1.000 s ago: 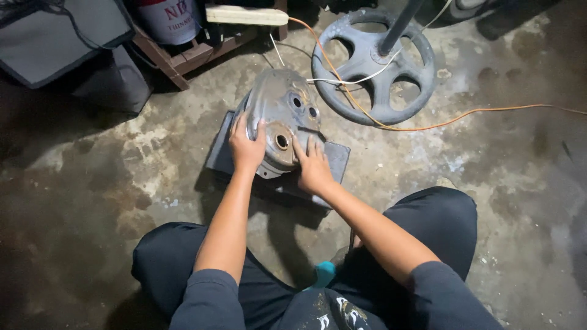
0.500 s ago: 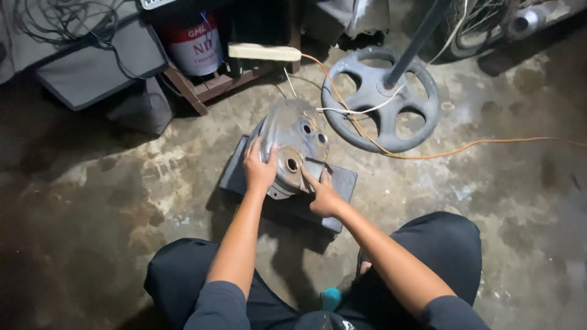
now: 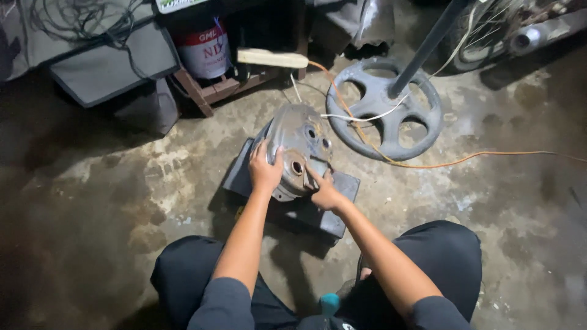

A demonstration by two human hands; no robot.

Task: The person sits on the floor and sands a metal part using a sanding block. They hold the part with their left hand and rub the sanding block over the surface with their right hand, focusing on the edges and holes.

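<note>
I have both hands on a grey metal casing (image 3: 298, 150), a domed cast cover with several round holes in its face and rust around the lowest one; it rests tilted on a dark flat block (image 3: 333, 211) that lies on the stained concrete floor (image 3: 98, 201), just in front of my knees; my left hand (image 3: 265, 171) lies spread against the casing's left flank, fingers curved over the dome, pressing rather than closing round anything; my right hand (image 3: 324, 192) sits at the lower right edge with the fingertips reaching toward the rusty hole, and whether it pinches the rim or only rests there I cannot tell; I judge the casing stiff and fairly heavy for its bulk, hard-skinned and not fragile, though the smooth dome offers little purchase and the rim may be sharp; the surest hold looks to be the outer rim on two opposite sides, palms cupping the flanks, since the piece could rock on the block; beyond it stands a round spoked base (image 3: 384, 110) with a dark pole (image 3: 428, 43) rising from it, an orange cable (image 3: 465, 160) trailing across the floor, and a paint can (image 3: 203, 52) on a wooden pallet (image 3: 211, 91) to the upper left
</note>
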